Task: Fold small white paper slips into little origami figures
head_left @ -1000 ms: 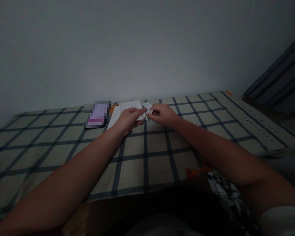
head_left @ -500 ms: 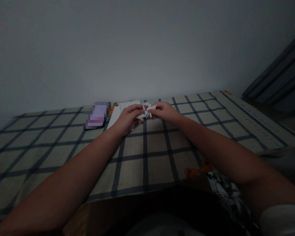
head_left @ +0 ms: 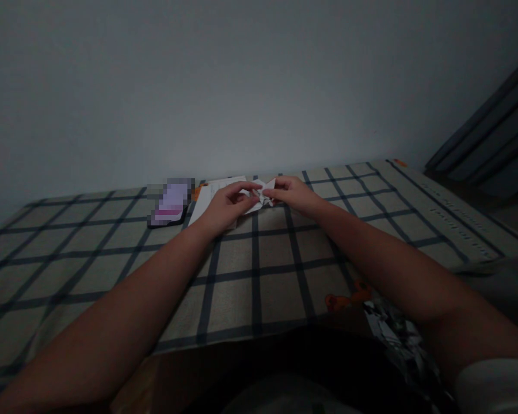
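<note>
A small piece of folded white paper [head_left: 265, 194] is held between my two hands, just above the checked tablecloth. My left hand [head_left: 231, 206] pinches its left side, thumb and fingers closed on it. From the right, my right hand [head_left: 294, 194] grips the other side with the thumb on top. The fingers hide parts of the paper, and its exact folds are too small to tell. Beneath and behind my left hand lie white sheets [head_left: 202, 203] with faint print.
A phone [head_left: 169, 202] with a blurred purple screen lies left of the sheets. The checked cloth [head_left: 280, 287] covers the table up to the wall. Crumpled shiny material [head_left: 399, 339] is below the near edge, under my right forearm. A dark curtain [head_left: 496, 126] hangs at the right.
The folded paper has turned and shifted slightly to the right. My left fingers have changed their hold, and my right hand has moved a little to the right.
</note>
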Demonstrator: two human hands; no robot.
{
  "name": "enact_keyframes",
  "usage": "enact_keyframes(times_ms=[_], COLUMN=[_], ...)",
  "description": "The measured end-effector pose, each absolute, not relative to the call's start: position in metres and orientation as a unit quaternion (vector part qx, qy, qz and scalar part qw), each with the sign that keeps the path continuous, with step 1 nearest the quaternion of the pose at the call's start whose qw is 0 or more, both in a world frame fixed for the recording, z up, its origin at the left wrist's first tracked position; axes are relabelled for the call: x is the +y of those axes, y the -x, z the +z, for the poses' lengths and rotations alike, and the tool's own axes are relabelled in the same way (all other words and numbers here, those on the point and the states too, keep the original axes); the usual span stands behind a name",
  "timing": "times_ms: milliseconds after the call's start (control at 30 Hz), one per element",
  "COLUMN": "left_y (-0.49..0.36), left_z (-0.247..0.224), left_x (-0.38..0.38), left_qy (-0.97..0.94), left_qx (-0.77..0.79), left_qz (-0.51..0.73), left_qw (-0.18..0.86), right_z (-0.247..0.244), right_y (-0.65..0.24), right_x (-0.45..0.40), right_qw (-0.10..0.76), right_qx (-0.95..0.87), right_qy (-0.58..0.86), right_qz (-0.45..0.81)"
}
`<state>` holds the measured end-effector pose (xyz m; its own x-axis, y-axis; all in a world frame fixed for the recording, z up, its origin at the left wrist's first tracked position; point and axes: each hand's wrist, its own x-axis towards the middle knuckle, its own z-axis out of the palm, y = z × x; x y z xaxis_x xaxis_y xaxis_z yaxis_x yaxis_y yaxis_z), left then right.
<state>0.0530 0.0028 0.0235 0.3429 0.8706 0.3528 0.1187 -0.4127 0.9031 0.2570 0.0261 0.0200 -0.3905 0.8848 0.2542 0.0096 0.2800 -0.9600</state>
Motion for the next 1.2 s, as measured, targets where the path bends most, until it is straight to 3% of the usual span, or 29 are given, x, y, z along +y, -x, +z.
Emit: enact_keyframes(times_ms=[200, 633, 1200], left_y=[-0.053, -0.055, -0.057], left_z=[0.022, 0.018, 0.013], left_x=[0.008, 0.009, 0.015], left_qy=[-0.732, -0.577, -0.59], left_qx=[0.352, 0.349, 0.363], left_qz=[0.433, 0.416, 0.45], left_qw=[0.39, 0.61, 0.563], right_z=[0.018, 0.019, 0.024], right_y=[-0.257, -0.256, -0.254], right_x=[0.027, 0.025, 0.024], right_qw=[0.437, 0.399, 0.415], right_qx=[-0.678, -0.743, -0.708], right_qy=[0.316, 0.33, 0.317], right_qz=[0.5, 0.425, 0.475])
